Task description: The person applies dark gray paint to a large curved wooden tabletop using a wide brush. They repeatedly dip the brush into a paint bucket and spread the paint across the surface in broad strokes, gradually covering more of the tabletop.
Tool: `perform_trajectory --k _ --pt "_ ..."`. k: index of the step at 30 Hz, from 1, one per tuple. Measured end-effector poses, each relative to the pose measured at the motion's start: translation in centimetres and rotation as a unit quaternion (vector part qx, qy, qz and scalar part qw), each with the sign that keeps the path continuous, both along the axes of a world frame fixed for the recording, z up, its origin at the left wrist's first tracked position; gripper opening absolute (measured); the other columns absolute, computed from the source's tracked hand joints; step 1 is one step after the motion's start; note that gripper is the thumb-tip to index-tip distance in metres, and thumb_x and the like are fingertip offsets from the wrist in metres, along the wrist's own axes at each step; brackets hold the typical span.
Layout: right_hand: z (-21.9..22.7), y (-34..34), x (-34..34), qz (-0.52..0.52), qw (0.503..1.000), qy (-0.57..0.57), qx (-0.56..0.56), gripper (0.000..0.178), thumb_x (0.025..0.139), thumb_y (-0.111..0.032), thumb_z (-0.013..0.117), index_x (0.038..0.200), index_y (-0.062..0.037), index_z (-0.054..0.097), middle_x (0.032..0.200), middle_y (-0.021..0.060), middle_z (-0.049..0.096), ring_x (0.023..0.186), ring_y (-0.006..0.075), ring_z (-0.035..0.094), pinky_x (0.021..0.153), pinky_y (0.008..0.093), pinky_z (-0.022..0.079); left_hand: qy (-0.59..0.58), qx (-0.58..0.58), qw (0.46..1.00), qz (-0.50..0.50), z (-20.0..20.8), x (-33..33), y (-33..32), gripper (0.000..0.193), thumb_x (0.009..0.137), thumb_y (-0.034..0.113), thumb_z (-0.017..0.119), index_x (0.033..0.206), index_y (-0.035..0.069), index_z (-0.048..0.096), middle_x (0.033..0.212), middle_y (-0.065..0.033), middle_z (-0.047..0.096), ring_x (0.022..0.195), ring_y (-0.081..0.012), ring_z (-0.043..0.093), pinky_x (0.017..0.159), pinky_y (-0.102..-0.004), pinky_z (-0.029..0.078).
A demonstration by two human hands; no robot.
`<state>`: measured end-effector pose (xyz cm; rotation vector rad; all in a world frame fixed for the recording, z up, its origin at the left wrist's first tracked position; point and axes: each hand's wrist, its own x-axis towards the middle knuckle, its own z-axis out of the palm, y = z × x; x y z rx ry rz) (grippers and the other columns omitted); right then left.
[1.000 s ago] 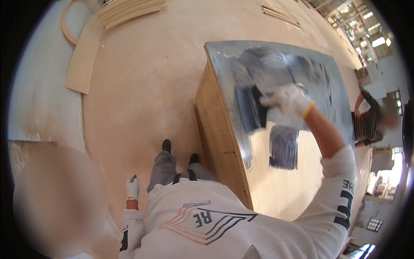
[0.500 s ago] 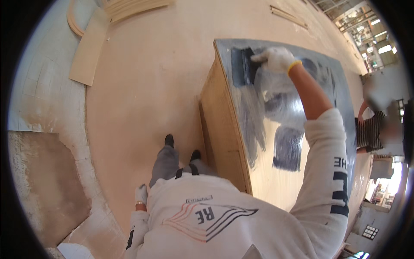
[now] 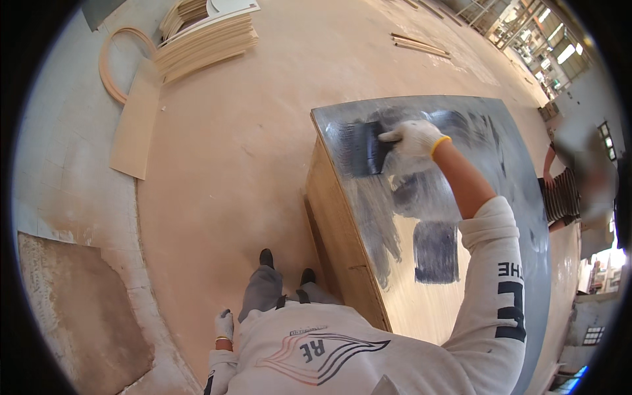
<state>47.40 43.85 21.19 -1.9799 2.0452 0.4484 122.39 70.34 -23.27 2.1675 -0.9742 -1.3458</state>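
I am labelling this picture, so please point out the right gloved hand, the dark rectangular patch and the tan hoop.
Right gloved hand [image 3: 413, 138]: head view, back of the hand.
Dark rectangular patch [image 3: 436, 253]: head view, its middle.
Tan hoop [image 3: 103, 66]: head view, left side.

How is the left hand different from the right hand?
The right hand reaches out over the smeared panel, while the left hand hangs low at the person's side.
The right hand grips a wide, dark tool; the left hand shows no tool in it.
The right hand looks bigger in the picture, and the left hand looks smaller.
Both hands wear whitish gloves.
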Motion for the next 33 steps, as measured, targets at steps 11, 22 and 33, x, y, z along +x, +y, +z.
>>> perform_trajectory --k 11,22,33 --pt "-0.3 -0.3 3.1 -0.117 0.992 -0.002 -0.043 0.050 0.093 -0.025 0.061 0.141 -0.0352 0.070 0.135 0.0087 0.074 0.122 0.0335 0.070 0.104 0.0433 0.056 -0.081 0.119 0.966 -0.213 1.4 -0.3 -8.8 0.028 0.092 0.014 0.071 0.113 -0.003 0.078 0.104 -0.0173 0.081 0.100 -0.0268 0.077 0.089 -0.0370 0.058" --pt "0.8 12.5 8.1 -0.338 0.939 0.037 0.048 0.045 0.100 -0.032 0.060 0.144 -0.0299 0.068 0.123 0.0112 0.077 0.118 0.0315 0.073 0.099 0.0427 0.057 0.019 0.029 0.977 -0.212 -2.0 -0.1 -22.7 0.030 0.093 0.015 0.069 0.116 -0.003 0.077 0.113 -0.0182 0.080 0.107 -0.0263 0.076 0.096 -0.0353 0.056" --pt "0.1 10.8 10.4 -0.441 0.898 -0.014 0.006 0.050 0.094 -0.034 0.067 0.143 -0.0282 0.070 0.131 0.0114 0.075 0.122 0.0333 0.071 0.103 0.0428 0.055 -0.056 0.018 0.906 -0.420 -2.5 1.5 -36.8 0.027 0.094 0.018 0.066 0.112 0.002 0.079 0.106 -0.0189 0.080 0.103 -0.0281 0.077 0.093 -0.0362 0.057"
